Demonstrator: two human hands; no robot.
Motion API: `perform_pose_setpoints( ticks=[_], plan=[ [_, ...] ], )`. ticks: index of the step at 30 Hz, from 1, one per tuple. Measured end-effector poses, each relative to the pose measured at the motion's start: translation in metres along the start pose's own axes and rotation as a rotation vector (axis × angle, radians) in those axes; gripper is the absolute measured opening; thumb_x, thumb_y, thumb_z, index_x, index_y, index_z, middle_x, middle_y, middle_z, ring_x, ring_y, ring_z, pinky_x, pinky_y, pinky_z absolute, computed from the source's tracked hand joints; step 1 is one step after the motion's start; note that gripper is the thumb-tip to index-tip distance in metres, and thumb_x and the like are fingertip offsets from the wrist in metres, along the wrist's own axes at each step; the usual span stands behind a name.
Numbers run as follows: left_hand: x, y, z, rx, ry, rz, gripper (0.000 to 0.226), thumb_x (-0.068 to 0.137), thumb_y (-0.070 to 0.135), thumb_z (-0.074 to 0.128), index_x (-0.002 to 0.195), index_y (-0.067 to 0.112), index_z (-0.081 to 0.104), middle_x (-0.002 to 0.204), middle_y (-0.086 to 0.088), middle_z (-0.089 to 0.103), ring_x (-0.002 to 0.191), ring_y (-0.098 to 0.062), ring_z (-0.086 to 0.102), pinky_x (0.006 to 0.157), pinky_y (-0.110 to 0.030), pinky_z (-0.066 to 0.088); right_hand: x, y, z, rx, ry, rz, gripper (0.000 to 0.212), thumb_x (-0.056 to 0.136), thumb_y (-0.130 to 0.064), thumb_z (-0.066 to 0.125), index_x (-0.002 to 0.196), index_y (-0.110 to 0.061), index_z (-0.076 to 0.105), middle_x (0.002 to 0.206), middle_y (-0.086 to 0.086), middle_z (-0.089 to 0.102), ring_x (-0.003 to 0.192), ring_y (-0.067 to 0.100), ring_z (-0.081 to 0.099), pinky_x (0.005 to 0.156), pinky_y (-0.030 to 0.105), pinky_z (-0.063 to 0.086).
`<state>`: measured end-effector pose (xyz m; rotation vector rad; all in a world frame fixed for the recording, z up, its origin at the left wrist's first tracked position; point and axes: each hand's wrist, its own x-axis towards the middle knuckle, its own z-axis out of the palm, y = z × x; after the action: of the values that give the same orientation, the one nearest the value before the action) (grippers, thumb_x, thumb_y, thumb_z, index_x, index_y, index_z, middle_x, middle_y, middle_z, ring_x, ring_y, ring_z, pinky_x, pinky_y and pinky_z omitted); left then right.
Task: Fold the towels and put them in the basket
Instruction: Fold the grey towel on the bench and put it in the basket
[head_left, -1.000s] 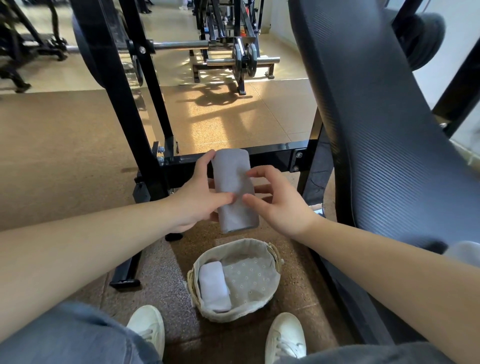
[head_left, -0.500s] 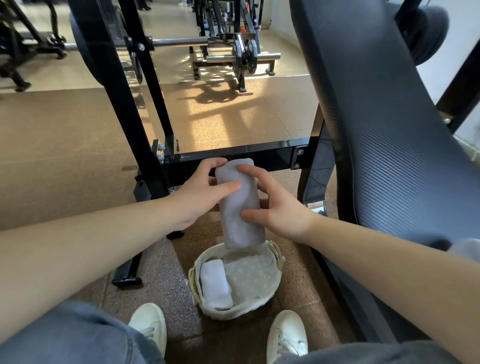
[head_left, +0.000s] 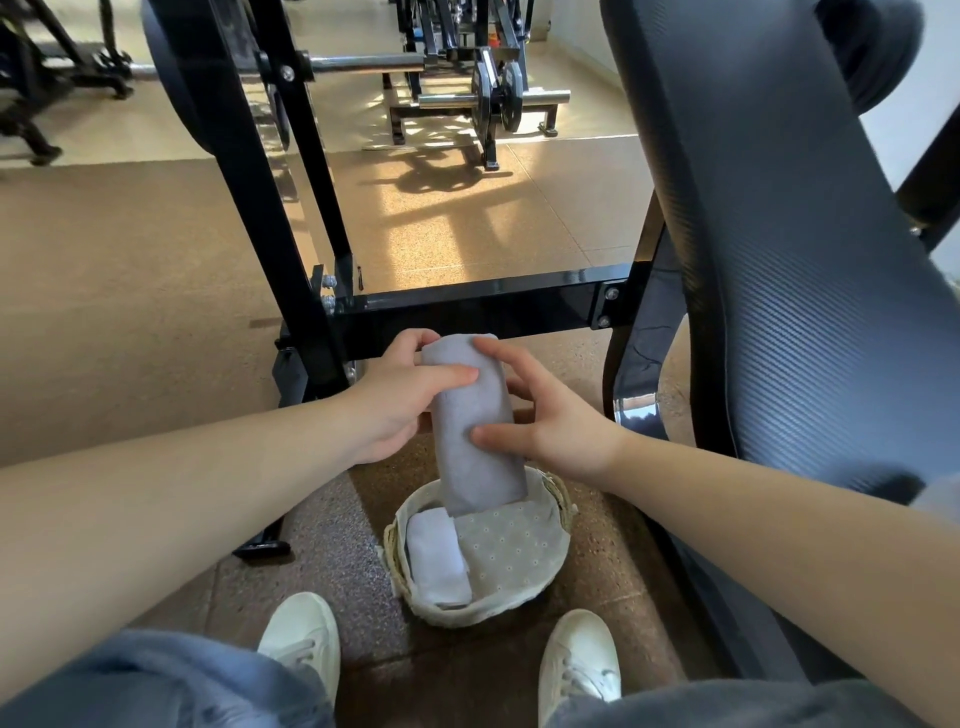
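While your left hand (head_left: 395, 400) and right hand (head_left: 550, 421) close on it from either side, the folded grey towel (head_left: 478, 467) stands nearly upright between them, leaning a little away from you. Your left thumb lies across its front near the top, with the fingers curled round behind the upper edge. Your right thumb presses on the front lower down, your forefinger reaches to the top corner, and the other fingers wrap behind. Both hands grip it.

The towel's lower end sits inside the far edge of the round woven basket (head_left: 467, 616), over the dotted fabric liner (head_left: 514, 540); you cannot tell whether it touches the liner. A folded white towel (head_left: 439, 561) lies in the left part of the basket, just beside the grey one's lower end.

The basket rests on the speckled floor (head_left: 130, 312) between your two white shoes (head_left: 304, 639), with your jeans (head_left: 156, 686) at the bottom edge of the view. Just beyond your hands runs a black crossbar (head_left: 483, 306) of a weight rack. A dark padded bench back (head_left: 779, 260) rises on your right, and a barbell (head_left: 358, 63) hangs on the rack farther off.
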<state>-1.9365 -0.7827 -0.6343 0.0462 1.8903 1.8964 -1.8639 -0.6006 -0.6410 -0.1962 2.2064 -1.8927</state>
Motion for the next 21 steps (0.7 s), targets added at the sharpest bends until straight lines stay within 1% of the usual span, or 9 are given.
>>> perform_pose_setpoints(
  ticks=[4, 7, 10, 12, 14, 16, 17, 19, 21],
  plan=[
    [0.008, -0.013, -0.002, 0.034, 0.084, 0.023, 0.044, 0.088, 0.025, 0.078, 0.124, 0.024, 0.053, 0.124, -0.005, 0.061, 0.116, -0.027, 0.061, 0.096, -0.052, 0.055, 0.006, 0.008, 0.005, 0.020, 0.034, 0.055, 0.082, 0.085, -0.012, 0.079, 0.143, -0.054, 0.037, 0.137, -0.002, 0.051, 0.122, 0.023, 0.060, 0.094, 0.044, 0.059],
    [0.017, -0.024, -0.004, 0.152, 0.139, 0.042, 0.038, 0.090, 0.038, 0.074, 0.119, 0.024, 0.056, 0.117, -0.004, 0.062, 0.111, -0.025, 0.062, 0.088, -0.043, 0.057, 0.012, 0.015, 0.009, -0.059, 0.026, 0.112, 0.089, 0.084, -0.008, 0.078, 0.145, -0.054, 0.032, 0.137, -0.003, 0.047, 0.121, 0.022, 0.058, 0.093, 0.042, 0.060],
    [0.026, -0.039, -0.004, 0.209, 0.123, 0.029, 0.028, 0.091, 0.038, 0.073, 0.107, 0.022, 0.057, 0.110, -0.007, 0.064, 0.103, -0.026, 0.063, 0.081, -0.040, 0.055, 0.017, 0.025, 0.009, -0.107, -0.025, 0.188, 0.098, 0.084, -0.004, 0.078, 0.149, -0.054, 0.024, 0.142, 0.000, 0.042, 0.118, 0.017, 0.057, 0.086, 0.035, 0.062],
    [0.030, -0.051, -0.002, 0.169, 0.118, -0.002, 0.024, 0.092, 0.034, 0.073, 0.102, 0.022, 0.055, 0.103, -0.006, 0.064, 0.095, -0.024, 0.063, 0.070, -0.033, 0.051, 0.020, 0.033, 0.009, -0.105, -0.057, 0.233, 0.102, 0.083, -0.003, 0.078, 0.150, -0.056, 0.023, 0.143, 0.000, 0.040, 0.116, 0.013, 0.056, 0.081, 0.030, 0.062],
    [0.034, -0.063, 0.000, 0.135, 0.118, -0.025, 0.023, 0.092, 0.031, 0.073, 0.103, 0.022, 0.055, 0.101, -0.004, 0.064, 0.091, -0.021, 0.063, 0.064, -0.030, 0.048, 0.023, 0.044, 0.008, -0.137, -0.056, 0.249, 0.101, 0.084, -0.002, 0.078, 0.151, -0.055, 0.023, 0.146, -0.001, 0.039, 0.119, 0.012, 0.053, 0.085, 0.031, 0.061],
    [0.038, -0.075, -0.001, 0.170, 0.104, -0.040, 0.031, 0.091, 0.034, 0.074, 0.114, 0.022, 0.057, 0.109, -0.003, 0.064, 0.095, -0.019, 0.065, 0.067, -0.030, 0.050, 0.026, 0.058, 0.008, -0.175, -0.052, 0.263, 0.101, 0.083, -0.002, 0.078, 0.151, -0.053, 0.023, 0.147, -0.002, 0.037, 0.123, 0.015, 0.052, 0.091, 0.035, 0.060],
    [0.040, -0.081, -0.002, 0.200, 0.097, -0.043, 0.037, 0.091, 0.036, 0.074, 0.121, 0.022, 0.058, 0.115, -0.003, 0.063, 0.100, -0.019, 0.065, 0.071, -0.031, 0.054, 0.027, 0.065, 0.008, -0.195, -0.049, 0.277, 0.102, 0.083, -0.002, 0.078, 0.151, -0.053, 0.022, 0.147, -0.002, 0.037, 0.124, 0.018, 0.052, 0.094, 0.037, 0.059],
    [0.044, -0.096, -0.007, 0.260, 0.099, -0.049, 0.049, 0.090, 0.037, 0.075, 0.133, 0.023, 0.057, 0.122, -0.002, 0.060, 0.110, -0.020, 0.063, 0.088, -0.038, 0.057, 0.031, 0.082, 0.009, -0.244, -0.043, 0.311, 0.103, 0.082, -0.003, 0.078, 0.151, -0.055, 0.021, 0.145, -0.002, 0.037, 0.124, 0.021, 0.051, 0.094, 0.040, 0.058],
    [0.049, -0.112, -0.011, 0.322, 0.100, -0.065, 0.055, 0.091, 0.034, 0.074, 0.141, 0.022, 0.054, 0.127, -0.003, 0.059, 0.116, -0.021, 0.061, 0.100, -0.041, 0.054, 0.034, 0.101, 0.011, -0.294, -0.041, 0.352, 0.104, 0.081, -0.005, 0.078, 0.151, -0.056, 0.019, 0.142, -0.002, 0.038, 0.117, 0.020, 0.054, 0.090, 0.036, 0.058]
  ],
)
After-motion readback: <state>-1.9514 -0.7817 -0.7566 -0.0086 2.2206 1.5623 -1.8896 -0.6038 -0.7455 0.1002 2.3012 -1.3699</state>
